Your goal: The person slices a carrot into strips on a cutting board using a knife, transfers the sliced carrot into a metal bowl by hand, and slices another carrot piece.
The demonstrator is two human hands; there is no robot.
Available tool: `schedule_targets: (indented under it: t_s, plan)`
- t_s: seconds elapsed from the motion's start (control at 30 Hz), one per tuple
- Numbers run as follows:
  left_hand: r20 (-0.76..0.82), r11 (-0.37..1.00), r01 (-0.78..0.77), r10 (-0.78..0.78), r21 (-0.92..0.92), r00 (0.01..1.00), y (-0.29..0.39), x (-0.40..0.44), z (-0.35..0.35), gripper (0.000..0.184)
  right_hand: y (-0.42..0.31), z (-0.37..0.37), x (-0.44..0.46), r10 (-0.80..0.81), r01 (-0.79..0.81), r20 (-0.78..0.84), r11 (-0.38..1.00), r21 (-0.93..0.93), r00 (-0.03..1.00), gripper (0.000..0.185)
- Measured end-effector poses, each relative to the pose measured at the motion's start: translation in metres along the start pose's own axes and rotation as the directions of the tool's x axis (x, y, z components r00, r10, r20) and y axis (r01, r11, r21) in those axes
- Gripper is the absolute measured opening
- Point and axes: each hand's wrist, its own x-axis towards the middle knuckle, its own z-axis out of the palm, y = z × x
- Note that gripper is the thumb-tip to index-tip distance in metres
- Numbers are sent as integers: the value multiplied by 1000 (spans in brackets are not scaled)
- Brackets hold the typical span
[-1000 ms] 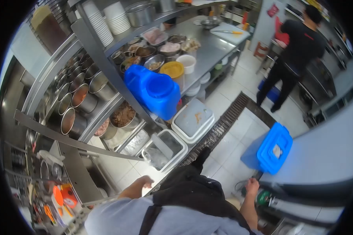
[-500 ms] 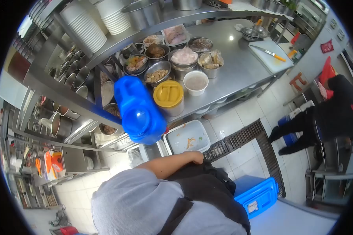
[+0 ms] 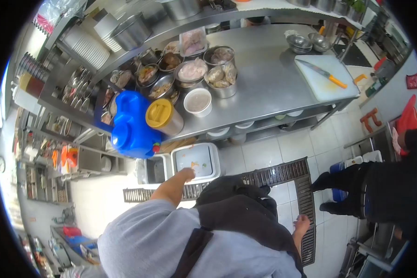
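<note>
My left hand (image 3: 186, 174) hangs at the front edge of a lidded white bin (image 3: 194, 162) with food scraps on its grey top; its fingers look curled, and what they hold, if anything, is hidden. Over the floor drain at the lower right is my right hand (image 3: 302, 224), fingers loosely bent and apart, with nothing visible in it. A blue plastic jug (image 3: 130, 125) stands at the left end of the steel table (image 3: 259, 78), beside a tub with a yellow lid (image 3: 160, 113) and a white tub (image 3: 198, 102).
Steel bowls of food (image 3: 192, 70) crowd the table's left part. A knife (image 3: 324, 74) lies on a white cutting board (image 3: 331, 90) at the right. A person in black (image 3: 389, 185) stands at the right. A floor drain grate (image 3: 273, 172) crosses the floor.
The view has swung toward the steel table and come nearer to it. My right hand, out of sight half a second ago, shows again. The blue lidded box has left the view.
</note>
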Motion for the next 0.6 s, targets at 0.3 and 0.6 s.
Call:
schedule_targets:
  t_s: [0.3,0.6]
  plan:
    - [-427,825,-215,-35,-523,904,194,-23,-113,27,-22,-56,111,-134,140,43,969,-202,990,19]
    - [44,876,215,-217,-432,975,140,25,-78,21,-79,-20,62,-341,412,310,888,-202,887,20]
